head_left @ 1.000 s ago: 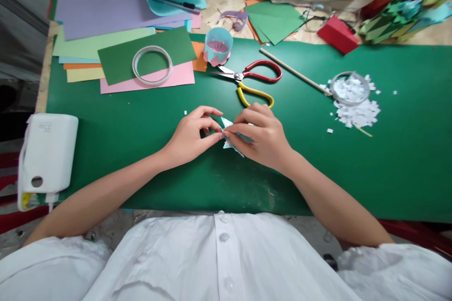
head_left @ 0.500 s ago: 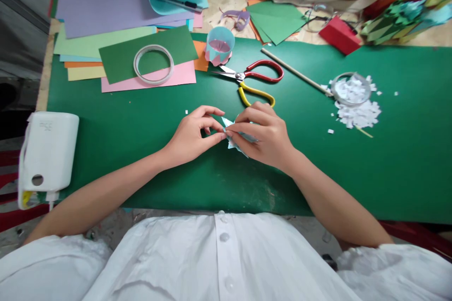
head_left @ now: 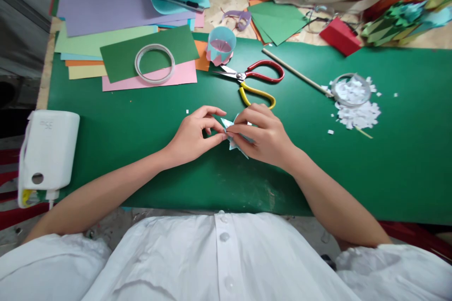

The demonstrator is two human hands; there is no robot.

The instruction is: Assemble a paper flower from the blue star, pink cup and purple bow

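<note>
A small light-blue paper piece with pointed tips [head_left: 233, 144] is pinched between both hands above the green mat. My left hand [head_left: 194, 134] grips its left edge with thumb and fingertip, the other fingers curved above. My right hand [head_left: 263, 134] is closed on the same paper from the right and covers most of it. Just beyond my right hand lie scissors [head_left: 240, 76] with one red and one yellow handle, blades parted. Behind them stands a blue paper ring with a pink zigzag base [head_left: 221, 46].
A tape roll [head_left: 137, 71] lies on coloured paper sheets [head_left: 120, 59] at the left. A white power bank [head_left: 52, 150] sits at the left edge. Toward the right are a thin stick [head_left: 294, 70], a second tape roll [head_left: 335, 99] and white paper scraps [head_left: 360, 115].
Both hands keep their pinch on the blue paper, which has shifted very slightly between the fingers. The whole view has moved a few pixels; nothing else has changed.
</note>
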